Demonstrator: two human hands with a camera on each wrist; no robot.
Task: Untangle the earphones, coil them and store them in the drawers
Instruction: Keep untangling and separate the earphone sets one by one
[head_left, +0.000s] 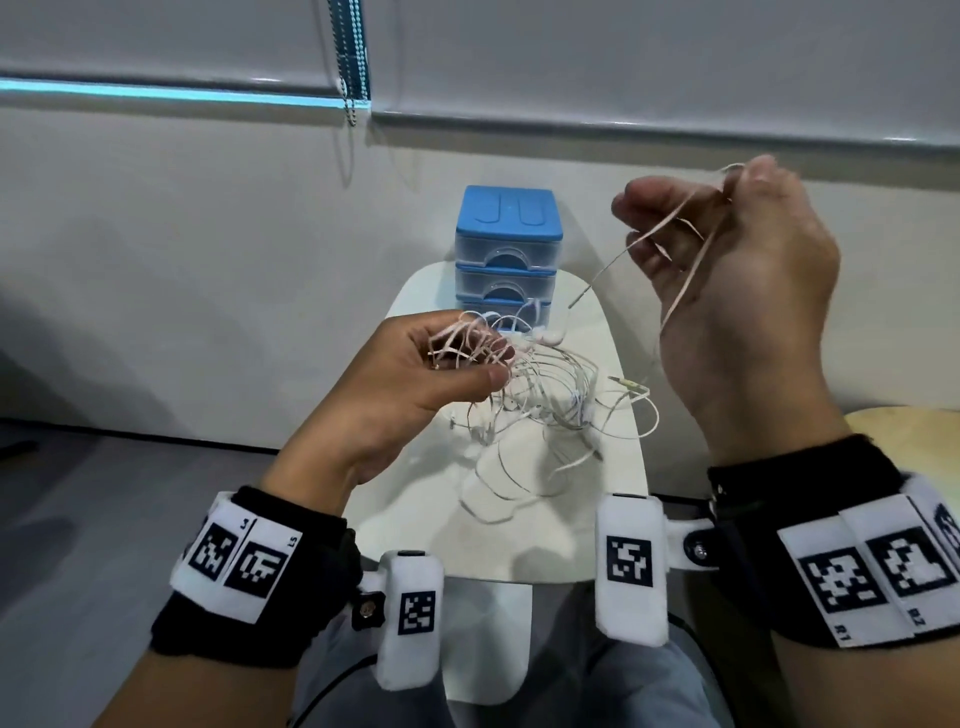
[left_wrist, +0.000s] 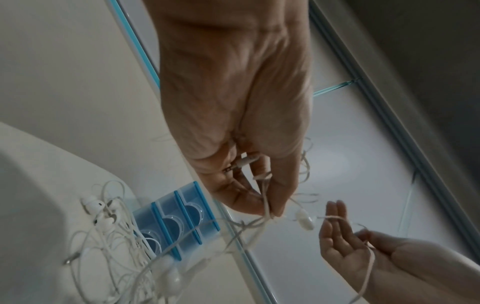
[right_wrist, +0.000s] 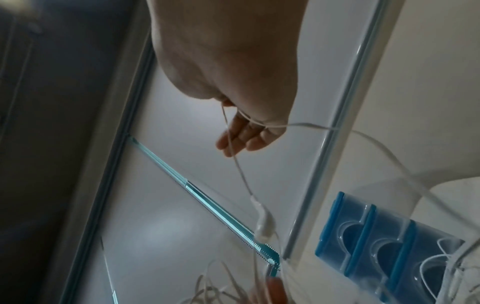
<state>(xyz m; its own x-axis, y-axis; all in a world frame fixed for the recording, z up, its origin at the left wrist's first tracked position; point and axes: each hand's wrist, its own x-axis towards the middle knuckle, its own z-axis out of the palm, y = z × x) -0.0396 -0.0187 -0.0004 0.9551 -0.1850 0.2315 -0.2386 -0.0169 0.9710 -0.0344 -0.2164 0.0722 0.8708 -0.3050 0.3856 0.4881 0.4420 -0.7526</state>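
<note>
We see a tangle of thin white wired earphones in loose loops at centre frame, partly lifted, partly on the white tabletop, one strand stretching to the upper right. Just behind stands the small blue three-drawer translucent plastic chest, upright, all drawers closed.

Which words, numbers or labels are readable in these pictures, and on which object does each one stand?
"L4" and "L5": on the left wristband, beside its square code markers.
"R1" and "R2": on the right wristband, below its markers.
The square code patterns are not readable text.
The blue drawers carry only a raised shape on the lid, no words.
</note>
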